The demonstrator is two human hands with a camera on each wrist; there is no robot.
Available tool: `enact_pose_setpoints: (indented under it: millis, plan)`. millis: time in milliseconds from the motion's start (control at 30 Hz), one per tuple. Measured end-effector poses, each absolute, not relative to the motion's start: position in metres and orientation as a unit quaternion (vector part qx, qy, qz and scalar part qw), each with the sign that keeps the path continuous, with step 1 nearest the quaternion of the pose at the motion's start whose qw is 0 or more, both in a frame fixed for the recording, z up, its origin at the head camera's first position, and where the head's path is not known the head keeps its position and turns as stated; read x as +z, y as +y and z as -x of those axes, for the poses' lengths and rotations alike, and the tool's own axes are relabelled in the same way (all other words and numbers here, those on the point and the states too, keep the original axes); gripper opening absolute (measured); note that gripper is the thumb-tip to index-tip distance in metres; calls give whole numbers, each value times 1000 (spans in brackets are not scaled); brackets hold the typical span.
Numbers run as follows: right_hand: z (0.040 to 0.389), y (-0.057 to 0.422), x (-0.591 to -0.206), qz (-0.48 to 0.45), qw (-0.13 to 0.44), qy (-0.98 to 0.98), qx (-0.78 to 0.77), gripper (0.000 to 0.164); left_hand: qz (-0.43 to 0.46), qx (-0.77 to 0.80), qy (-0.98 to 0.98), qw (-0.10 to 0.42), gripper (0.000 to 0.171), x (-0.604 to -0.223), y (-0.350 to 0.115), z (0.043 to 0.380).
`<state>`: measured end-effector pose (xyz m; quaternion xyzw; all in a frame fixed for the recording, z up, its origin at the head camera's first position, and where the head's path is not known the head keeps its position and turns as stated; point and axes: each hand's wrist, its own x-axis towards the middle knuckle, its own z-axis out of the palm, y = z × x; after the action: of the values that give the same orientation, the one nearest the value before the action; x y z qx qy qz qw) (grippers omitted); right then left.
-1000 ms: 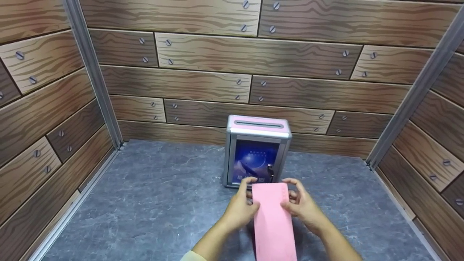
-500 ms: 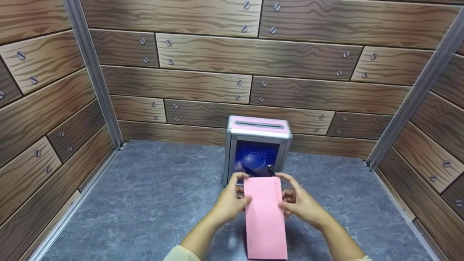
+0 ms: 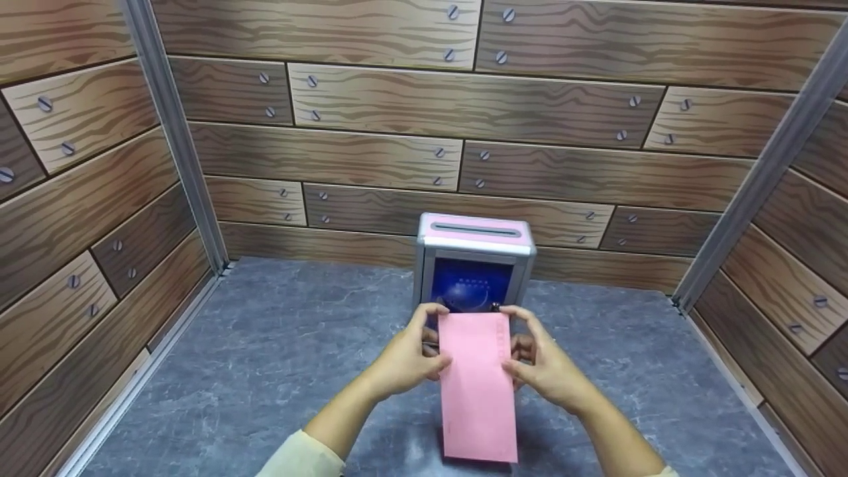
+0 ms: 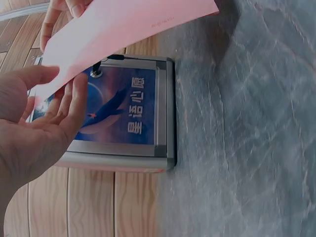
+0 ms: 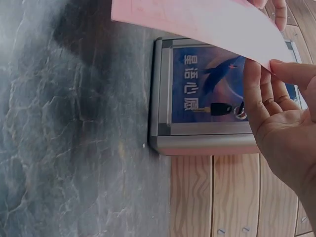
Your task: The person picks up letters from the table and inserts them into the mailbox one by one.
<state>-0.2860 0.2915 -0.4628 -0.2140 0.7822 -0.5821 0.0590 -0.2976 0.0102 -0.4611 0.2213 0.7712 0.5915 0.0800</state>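
Note:
A long pink envelope [image 3: 478, 391] hangs in front of the box, held by both hands at its upper side edges. My left hand [image 3: 409, 358] pinches the left edge between thumb and fingers; my right hand [image 3: 546, 371] pinches the right edge the same way. Beyond the envelope stands a silver-framed box [image 3: 477, 232] with a pink top and a long slot [image 3: 476, 229] in it. Its front carries a blue picture panel [image 4: 123, 108], partly covered by the envelope in the head view. A key [image 5: 219, 108] hangs at the lock on that front.
The box stands on a grey marbled tabletop [image 3: 298, 331], close to the back wall [image 3: 364, 152] of printed wood planks. Metal corner posts [image 3: 175, 132] and similar plank walls bound the space on the left and right.
Both hands have carried the envelope up and slightly left, towards the box. Its lower end has come into the head view, and it covers more of the box's front.

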Motion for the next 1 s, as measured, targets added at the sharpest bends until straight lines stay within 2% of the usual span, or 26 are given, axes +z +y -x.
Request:
enact_pose_setpoints:
  millis: [200,400,633,1000]
  plan:
    - [285,285,-457,223,32,796,-562,81,-226,569,786,87,83,-457,5,295]
    - [286,281,-446,243,15,804,-543,83,-229,549,802,60,81,-449,1,297]
    - [287,279,-432,227,27,822,-521,94,-244,539,805,41,80,-434,-2,301]
    - [291,270,-410,202,-21,827,-524,94,-260,509,820,11,80,-403,-4,304]
